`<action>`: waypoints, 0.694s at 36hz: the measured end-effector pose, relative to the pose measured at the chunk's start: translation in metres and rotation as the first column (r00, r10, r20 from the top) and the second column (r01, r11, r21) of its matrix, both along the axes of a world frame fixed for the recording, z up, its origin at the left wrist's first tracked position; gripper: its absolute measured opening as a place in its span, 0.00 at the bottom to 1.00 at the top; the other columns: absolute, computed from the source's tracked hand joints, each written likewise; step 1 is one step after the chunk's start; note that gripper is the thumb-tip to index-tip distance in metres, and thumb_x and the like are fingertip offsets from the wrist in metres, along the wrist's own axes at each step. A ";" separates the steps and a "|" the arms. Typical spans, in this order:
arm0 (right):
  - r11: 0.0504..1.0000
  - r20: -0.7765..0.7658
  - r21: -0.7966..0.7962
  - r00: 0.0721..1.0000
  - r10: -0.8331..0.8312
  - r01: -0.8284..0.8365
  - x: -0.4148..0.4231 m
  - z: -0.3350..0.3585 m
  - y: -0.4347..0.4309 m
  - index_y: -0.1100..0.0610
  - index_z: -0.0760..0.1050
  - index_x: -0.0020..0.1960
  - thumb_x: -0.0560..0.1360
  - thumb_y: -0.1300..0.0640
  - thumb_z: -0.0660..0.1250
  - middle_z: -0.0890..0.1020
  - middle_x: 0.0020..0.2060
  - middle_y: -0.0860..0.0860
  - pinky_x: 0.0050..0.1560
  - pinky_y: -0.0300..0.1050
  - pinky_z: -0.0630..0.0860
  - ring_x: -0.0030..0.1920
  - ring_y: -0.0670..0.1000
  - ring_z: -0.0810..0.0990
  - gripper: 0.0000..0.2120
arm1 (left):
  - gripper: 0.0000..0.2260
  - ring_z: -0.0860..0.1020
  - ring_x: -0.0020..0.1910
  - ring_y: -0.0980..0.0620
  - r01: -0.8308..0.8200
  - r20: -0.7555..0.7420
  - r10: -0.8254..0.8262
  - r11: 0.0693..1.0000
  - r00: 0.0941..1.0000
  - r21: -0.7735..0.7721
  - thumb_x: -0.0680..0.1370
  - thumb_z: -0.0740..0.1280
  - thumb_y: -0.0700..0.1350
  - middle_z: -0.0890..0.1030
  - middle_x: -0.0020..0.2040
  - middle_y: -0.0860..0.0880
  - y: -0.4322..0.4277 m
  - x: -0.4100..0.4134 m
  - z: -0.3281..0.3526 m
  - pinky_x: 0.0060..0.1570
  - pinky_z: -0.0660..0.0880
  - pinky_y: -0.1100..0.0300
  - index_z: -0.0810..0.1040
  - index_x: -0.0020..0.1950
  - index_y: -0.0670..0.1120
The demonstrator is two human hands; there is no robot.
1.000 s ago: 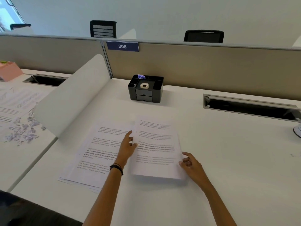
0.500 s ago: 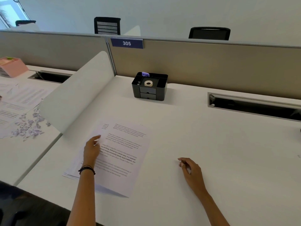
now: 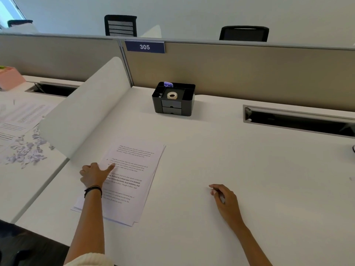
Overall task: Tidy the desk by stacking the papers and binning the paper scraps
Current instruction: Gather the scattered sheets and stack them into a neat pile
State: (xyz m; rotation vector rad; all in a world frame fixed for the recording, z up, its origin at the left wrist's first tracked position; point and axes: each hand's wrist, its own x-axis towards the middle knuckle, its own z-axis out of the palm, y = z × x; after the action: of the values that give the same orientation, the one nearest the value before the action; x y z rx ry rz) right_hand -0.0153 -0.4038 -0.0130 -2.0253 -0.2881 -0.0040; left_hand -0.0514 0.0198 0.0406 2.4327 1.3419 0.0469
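Steadies the fanned paper stack (image 3: 134, 179) at the desk's (image 3: 249, 179) left side with one straight finger of the left hand (image 3: 94, 175), rests the right hand (image 3: 224, 202) loosely curled and empty, likely needs next to square edges, then bin the paper scraps (image 3: 26, 150) beyond the divider (image 3: 86, 106).

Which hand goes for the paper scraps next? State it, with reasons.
Left, probably. The left hand touches the paper stack, on the side nearest the scraps on the adjoining desk; the right hand lies far right.
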 end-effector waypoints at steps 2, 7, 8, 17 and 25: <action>1.000 -0.001 -0.003 1.000 -0.001 0.001 0.000 0.000 0.000 0.52 0.78 0.49 0.74 0.71 0.62 0.81 0.37 0.43 0.46 0.30 0.73 0.42 0.42 0.80 0.16 | 0.37 0.66 0.61 0.37 0.013 -0.040 -0.012 1.000 0.999 0.019 0.68 0.70 0.62 0.69 0.60 0.34 0.000 0.000 -0.003 0.57 0.67 0.44 0.68 0.63 0.35; 1.000 0.001 -0.001 1.000 0.002 -0.002 0.000 0.000 0.000 0.53 0.78 0.49 0.74 0.70 0.61 0.80 0.43 0.43 0.46 0.31 0.73 0.42 0.43 0.80 0.15 | 0.44 0.65 0.63 0.38 0.006 -0.178 -0.010 1.000 0.984 -0.024 0.65 0.70 0.66 0.68 0.61 0.35 0.001 0.009 0.004 0.59 0.66 0.46 0.65 0.65 0.33; 1.000 0.002 0.002 1.000 0.000 0.000 0.000 0.000 0.001 0.53 0.78 0.49 0.74 0.71 0.61 0.80 0.43 0.43 0.47 0.32 0.73 0.42 0.43 0.80 0.15 | 0.44 0.64 0.64 0.39 0.010 -0.206 -0.018 0.999 0.978 -0.040 0.65 0.70 0.66 0.67 0.62 0.35 0.000 0.011 0.007 0.60 0.66 0.47 0.64 0.66 0.33; 1.000 -0.014 0.023 1.000 -0.007 0.008 -0.001 0.000 0.001 0.51 0.78 0.49 0.74 0.70 0.61 0.81 0.38 0.44 0.47 0.30 0.72 0.43 0.43 0.80 0.16 | 0.45 0.67 0.64 0.38 0.023 -0.259 -0.062 0.988 0.964 -0.152 0.63 0.74 0.62 0.70 0.63 0.36 -0.011 0.031 0.019 0.61 0.68 0.47 0.62 0.66 0.34; 1.000 0.006 0.016 1.000 0.009 -0.009 -0.001 0.001 0.000 0.51 0.77 0.49 0.75 0.69 0.61 0.80 0.43 0.41 0.46 0.29 0.72 0.43 0.43 0.79 0.15 | 0.43 0.71 0.62 0.39 0.074 -0.217 -0.116 0.979 0.969 -0.192 0.65 0.74 0.61 0.73 0.62 0.39 -0.035 0.039 0.017 0.58 0.71 0.49 0.61 0.66 0.35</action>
State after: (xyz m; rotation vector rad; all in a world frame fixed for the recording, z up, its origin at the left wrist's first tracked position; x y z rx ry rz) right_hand -0.0163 -0.4040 -0.0120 -2.0079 -0.3001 -0.0064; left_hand -0.0122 -0.0157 0.0579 2.3970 1.2554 -0.3750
